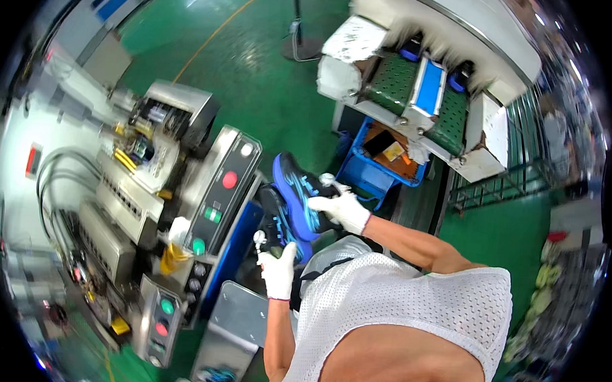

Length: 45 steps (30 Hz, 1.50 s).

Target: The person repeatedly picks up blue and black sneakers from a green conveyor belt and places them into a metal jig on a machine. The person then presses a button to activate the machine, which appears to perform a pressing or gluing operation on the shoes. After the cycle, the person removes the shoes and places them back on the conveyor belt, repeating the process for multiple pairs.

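Note:
Both my hands wear white gloves and are in front of my body, each closed on a black sports shoe with a blue sole. My right hand (344, 209) grips the upper shoe (298, 191), which is tilted with its blue sole edge showing. In my left hand (278, 271) is the other shoe (272, 209), lower and partly covered by the first. The two shoes overlap and seem to touch. Light blue strokes mark their sides. My fingers are partly hidden behind the shoes.
Left of me stands a metal machine with a button panel (229, 181), close to the shoes. A conveyor with green perforated belts (394, 79) carries shoes beneath a bristle curtain at upper right. Under it sits a blue crate (367, 173). A grey tray (240, 313) is by my left forearm.

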{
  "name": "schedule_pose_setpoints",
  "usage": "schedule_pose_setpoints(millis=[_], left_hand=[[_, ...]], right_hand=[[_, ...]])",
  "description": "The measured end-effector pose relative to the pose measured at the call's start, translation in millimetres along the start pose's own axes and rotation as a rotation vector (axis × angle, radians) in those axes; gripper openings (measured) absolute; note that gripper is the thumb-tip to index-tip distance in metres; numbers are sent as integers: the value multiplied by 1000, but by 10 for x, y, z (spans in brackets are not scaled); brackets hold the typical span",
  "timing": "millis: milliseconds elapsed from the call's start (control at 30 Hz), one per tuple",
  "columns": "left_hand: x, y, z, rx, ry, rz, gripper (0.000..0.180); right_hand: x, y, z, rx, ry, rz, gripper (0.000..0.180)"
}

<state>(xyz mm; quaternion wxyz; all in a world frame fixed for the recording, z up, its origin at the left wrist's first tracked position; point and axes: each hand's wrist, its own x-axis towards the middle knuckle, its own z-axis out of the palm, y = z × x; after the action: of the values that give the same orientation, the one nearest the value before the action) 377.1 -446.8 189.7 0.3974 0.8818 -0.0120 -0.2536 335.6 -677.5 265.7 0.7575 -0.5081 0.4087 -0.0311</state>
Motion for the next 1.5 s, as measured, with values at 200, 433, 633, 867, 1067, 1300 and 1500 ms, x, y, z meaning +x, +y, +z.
schedule_pose_setpoints(millis=[200,433,633,867,1067,1300,1500], left_hand=[[499,1804,852,179,-227,257,87],[1276,4026,2203,-79,-374,825,81],[1999,4661,3491,173,-275,949,76],[1741,4200,2803,11,-408,1001,65],[1194,1533,1535,110,-226,528,38],[-1240,-3048,512,770,471,-688,40],[-3046,-3910,556,-248,1153,-1256,39]], right_hand=[[99,-439,-1675,353,578,-233,85],[384,-1330,-3326,-494,1156,-437,81],[1202,-1567,-3998,-794,1189,-157,83],[1181,-1722,-3467,-951,1281,-1074,54],[1888,-879,-1406,-442,-275,-503,53],[2133,544,199,-1168,-1057,-263,62],[1491,1251,1291,-1624,-1136,-419,63]])
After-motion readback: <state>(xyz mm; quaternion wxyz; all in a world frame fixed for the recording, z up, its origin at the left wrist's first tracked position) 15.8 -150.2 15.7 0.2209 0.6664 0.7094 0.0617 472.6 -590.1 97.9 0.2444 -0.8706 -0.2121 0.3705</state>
